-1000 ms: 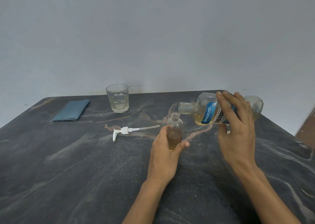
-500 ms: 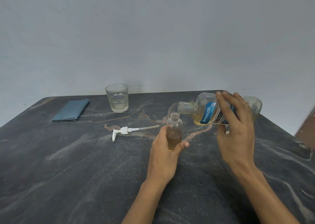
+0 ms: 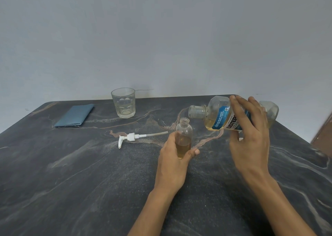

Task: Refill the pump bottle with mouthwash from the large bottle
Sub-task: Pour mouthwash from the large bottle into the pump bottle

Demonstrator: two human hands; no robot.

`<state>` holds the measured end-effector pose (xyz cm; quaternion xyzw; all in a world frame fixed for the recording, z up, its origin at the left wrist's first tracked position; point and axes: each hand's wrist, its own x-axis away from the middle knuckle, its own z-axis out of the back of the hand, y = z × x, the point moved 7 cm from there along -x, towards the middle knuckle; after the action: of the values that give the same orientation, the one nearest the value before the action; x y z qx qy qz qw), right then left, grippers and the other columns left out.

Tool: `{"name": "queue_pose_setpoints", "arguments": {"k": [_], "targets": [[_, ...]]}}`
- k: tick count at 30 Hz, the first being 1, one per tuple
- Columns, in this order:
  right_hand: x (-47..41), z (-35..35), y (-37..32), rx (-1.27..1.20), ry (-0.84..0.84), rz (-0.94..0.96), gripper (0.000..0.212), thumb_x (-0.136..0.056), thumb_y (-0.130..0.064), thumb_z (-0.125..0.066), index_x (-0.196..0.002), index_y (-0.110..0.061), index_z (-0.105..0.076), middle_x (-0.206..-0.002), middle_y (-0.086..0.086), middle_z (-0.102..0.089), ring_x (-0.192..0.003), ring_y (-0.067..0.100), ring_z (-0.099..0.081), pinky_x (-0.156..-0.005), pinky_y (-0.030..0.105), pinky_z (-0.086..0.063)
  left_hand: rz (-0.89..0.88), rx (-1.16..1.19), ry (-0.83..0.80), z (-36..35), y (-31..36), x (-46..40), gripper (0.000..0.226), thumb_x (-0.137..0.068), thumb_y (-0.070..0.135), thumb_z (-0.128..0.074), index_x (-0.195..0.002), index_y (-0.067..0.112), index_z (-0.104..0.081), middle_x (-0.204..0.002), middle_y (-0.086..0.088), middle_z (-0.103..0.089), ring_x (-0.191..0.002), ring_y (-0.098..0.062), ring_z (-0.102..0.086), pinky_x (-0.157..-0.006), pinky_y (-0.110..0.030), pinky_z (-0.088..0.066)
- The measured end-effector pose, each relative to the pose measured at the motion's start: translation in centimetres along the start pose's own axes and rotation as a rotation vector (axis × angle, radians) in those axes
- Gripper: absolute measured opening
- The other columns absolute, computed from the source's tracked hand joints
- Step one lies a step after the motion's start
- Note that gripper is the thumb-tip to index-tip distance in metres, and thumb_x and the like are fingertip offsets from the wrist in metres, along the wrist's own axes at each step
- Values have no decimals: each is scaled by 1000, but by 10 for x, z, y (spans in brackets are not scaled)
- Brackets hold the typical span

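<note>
The small clear pump bottle [image 3: 184,133] stands upright on the dark table, uncapped and about half full of amber mouthwash. My left hand [image 3: 173,156] is wrapped around its lower part. My right hand [image 3: 248,138] holds the large mouthwash bottle [image 3: 218,117] tipped on its side, its open neck pointing left, just above and to the right of the small bottle's mouth. A little amber liquid pools in the large bottle's low side. No stream shows at the neck. The white pump head [image 3: 132,137] with its tube lies flat on the table, left of the small bottle.
An empty drinking glass [image 3: 123,103] stands at the back of the dark marble table [image 3: 71,182]. A folded blue cloth [image 3: 75,115] lies at the back left. The table's right edge runs close past my right hand.
The large bottle has shifted slightly left and tipped back a little, so its neck sits a bit higher over the small bottle. My left hand and the small bottle have stayed put.
</note>
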<state>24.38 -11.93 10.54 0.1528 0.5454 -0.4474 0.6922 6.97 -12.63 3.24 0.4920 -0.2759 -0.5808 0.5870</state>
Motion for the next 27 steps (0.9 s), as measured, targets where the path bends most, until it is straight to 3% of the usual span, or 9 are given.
{"name": "queue_pose_setpoints", "arguments": {"k": [2, 6, 12, 18, 24, 27], "targets": [[0, 0, 0, 1, 2, 5, 91, -68, 28, -59, -140, -24, -37, -138, -5, -40, -137, 18, -28, -110, 52, -30, -6, 0, -1, 0, 1, 0, 52, -79, 37, -70, -122, 28, -44, -122, 6, -57, -112, -13, -53, -99, -37, -46], [0, -2, 0, 0, -2, 19, 87, -69, 28, -55, -139, -20, -41, -138, -5, -41, -137, 12, -25, -117, 37, -20, -14, -3, 0, 0, 1, 0, 52, -79, 36, -70, -123, 28, -44, -123, 7, -57, -112, -12, -53, -99, -35, -46], [0, -3, -2, 6, -6, 25, 88, -68, 29, -55, -139, -19, -41, -137, -3, -42, -137, 18, -28, -116, 38, -21, -11, 2, 6, 0, 0, -1, 52, -78, 35, -71, -122, 27, -46, -121, 6, -59, -111, -13, -55, -98, -38, -47], [0, -2, -2, 11, -7, 23, 89, -68, 29, -56, -140, -21, -38, -138, -5, -40, -137, 18, -28, -117, 30, -14, -22, -1, 5, 0, 0, 0, 52, -78, 37, -70, -122, 27, -45, -123, 7, -58, -113, -13, -53, -98, -35, -46], [-1, 0, 2, 10, 6, 5, 89, -67, 30, -55, -139, -20, -41, -138, -1, -44, -137, 18, -28, -117, 30, -15, -20, 6, 3, -1, -2, -1, 51, -78, 38, -71, -121, 27, -47, -120, 6, -59, -111, -14, -54, -98, -40, -46], [0, -1, 2, 0, -2, 8, 91, -67, 30, -56, -139, -22, -40, -138, -4, -42, -137, 19, -28, -114, 43, -24, -33, 14, 6, -1, -2, -1, 46, -78, 36, -71, -116, 30, -47, -117, 8, -60, -109, -11, -55, -96, -34, -47]]}}
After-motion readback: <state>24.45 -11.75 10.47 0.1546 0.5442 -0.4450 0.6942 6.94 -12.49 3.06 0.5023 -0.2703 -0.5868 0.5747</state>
